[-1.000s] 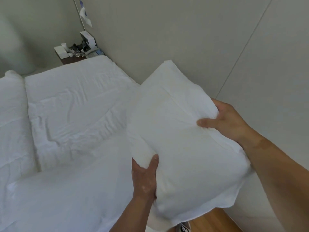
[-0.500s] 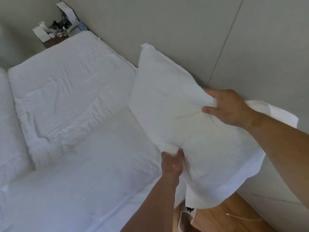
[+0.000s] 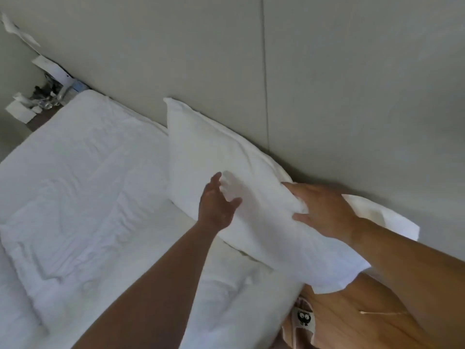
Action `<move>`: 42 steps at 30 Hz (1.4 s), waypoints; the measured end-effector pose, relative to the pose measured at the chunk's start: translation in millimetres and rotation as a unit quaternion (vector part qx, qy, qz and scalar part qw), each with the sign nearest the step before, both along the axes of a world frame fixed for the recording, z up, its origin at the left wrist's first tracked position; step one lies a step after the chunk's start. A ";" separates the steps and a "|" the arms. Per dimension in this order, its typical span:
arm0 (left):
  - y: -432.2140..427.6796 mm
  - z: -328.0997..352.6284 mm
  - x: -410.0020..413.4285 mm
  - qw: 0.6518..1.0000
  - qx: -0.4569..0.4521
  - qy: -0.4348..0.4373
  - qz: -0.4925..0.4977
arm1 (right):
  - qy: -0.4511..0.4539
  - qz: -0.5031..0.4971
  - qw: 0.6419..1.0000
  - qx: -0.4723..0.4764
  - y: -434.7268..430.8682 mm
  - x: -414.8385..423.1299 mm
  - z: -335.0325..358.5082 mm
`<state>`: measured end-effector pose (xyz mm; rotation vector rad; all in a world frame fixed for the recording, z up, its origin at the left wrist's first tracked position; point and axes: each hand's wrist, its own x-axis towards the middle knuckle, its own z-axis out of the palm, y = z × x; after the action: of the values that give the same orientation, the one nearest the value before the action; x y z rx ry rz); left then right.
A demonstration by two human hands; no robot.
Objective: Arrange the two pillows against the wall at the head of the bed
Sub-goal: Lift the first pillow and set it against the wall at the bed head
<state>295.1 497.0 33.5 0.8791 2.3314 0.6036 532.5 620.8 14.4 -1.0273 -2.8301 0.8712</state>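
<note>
Against the wall (image 3: 327,84) one pillow (image 3: 201,152) is propped, clamped by the right hand (image 3: 324,210), left hand (image 3: 216,205) spread apart; no second pillow is discernible.

A pale panelled wall (image 3: 327,84) fills the upper frame. A cluttered bedside table (image 3: 37,117) sits upper left; wooden floor (image 3: 352,311) shows lower right.

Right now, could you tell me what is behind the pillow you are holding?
The grey wall is directly behind the pillow, whose top edge leans on it. The right hand grips that edge. The pillow covers the lower wall, so anything there is hidden.
</note>
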 end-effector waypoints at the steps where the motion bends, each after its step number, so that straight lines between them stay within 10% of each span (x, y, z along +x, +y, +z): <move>1: 15.8 11.1 -16.4 0.995 -0.007 0.077 -0.070 | -0.008 -0.001 1.000 -0.003 -1.9 0.4 -0.1; 7: 114.7 41.9 -92.1 0.811 -0.187 0.281 -0.477 | -0.063 -0.052 0.996 -0.041 -17.7 6.9 -7.9; 16: 162.8 20.5 -180.6 0.699 -0.306 0.377 -0.525 | -0.175 -0.198 0.963 -0.053 -28.2 7.8 -0.5; 28: 132.3 58.7 -219.5 0.680 -0.227 0.462 -0.523 | -0.173 -0.253 0.952 -0.011 -28.7 1.2 31.7; 42: 155.8 40.6 -247.0 0.770 -0.207 0.403 -0.449 | -0.164 -0.261 0.951 0.028 -7.4 -45.3 13.4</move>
<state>48.1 652.9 74.1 2.0767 2.1016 -0.8195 487.2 613.4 27.8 -1.9410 -2.5596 0.6023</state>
